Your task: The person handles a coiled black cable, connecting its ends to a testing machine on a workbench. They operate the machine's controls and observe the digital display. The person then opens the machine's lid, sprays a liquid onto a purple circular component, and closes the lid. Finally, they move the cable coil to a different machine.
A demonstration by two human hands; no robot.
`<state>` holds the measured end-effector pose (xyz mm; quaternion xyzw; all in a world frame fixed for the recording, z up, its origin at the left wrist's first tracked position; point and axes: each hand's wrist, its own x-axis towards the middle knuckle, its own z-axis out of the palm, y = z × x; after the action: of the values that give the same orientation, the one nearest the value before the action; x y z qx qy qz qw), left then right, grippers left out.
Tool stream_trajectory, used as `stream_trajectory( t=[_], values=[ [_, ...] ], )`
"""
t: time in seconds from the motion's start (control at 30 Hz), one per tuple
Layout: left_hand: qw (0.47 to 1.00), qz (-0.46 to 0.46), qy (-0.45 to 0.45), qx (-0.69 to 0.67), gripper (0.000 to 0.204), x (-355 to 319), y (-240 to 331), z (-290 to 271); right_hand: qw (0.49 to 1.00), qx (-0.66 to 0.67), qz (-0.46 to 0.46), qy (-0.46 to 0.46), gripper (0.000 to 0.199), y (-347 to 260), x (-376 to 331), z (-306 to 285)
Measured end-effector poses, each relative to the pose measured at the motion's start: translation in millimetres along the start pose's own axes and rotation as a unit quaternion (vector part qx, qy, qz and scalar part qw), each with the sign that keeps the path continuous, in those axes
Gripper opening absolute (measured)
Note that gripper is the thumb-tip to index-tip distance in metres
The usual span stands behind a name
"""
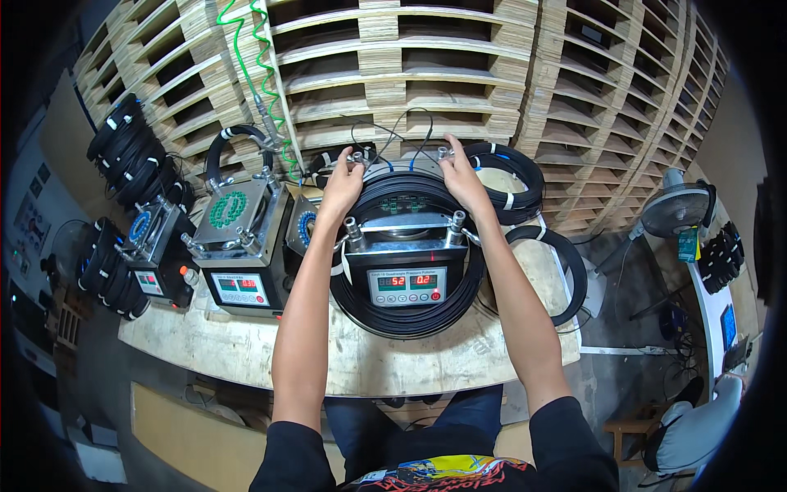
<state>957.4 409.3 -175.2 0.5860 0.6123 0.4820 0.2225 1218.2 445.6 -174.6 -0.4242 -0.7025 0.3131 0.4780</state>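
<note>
A polishing machine [361, 275] with a lit red digital display [408, 283] stands in front of me on the bench. A big coil of black cable [402, 324] loops around it and over its top, hiding most of the top plate. My left hand [343, 184] is closed on a metal clamp knob [358, 157] at the machine's far left corner. At the far right corner, my right hand [461, 179] pinches the matching clamp knob [443, 153]. Two near clamp knobs [457, 220] stand untouched between my forearms. Thin cable ends with blue connectors [411, 164] rise behind the coil.
Two similar machines [238, 246] stand to the left on the wooden bench [246, 353]. More black cable coils [516, 189] lie at the right and hang at the far left [135, 156]. Stacked pallets [402, 66] rise behind. A fan [676, 205] and a seated person [705, 426] are at the right.
</note>
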Motion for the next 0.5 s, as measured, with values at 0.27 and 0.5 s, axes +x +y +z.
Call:
stream_trajectory(
  t=[0.27,0.5],
  values=[
    [1.0,-0.004,-0.002,0.0,0.059,-5.0,8.5,-1.9,0.999,-0.007,0.035,0.003,0.059,-2.5,-2.6,-2.1],
    [1.0,-0.009,0.022,0.009,0.058,-0.6,0.6,1.0,0.999,-0.044,0.005,0.009,0.057,-5.6,-4.8,0.5]
  ],
)
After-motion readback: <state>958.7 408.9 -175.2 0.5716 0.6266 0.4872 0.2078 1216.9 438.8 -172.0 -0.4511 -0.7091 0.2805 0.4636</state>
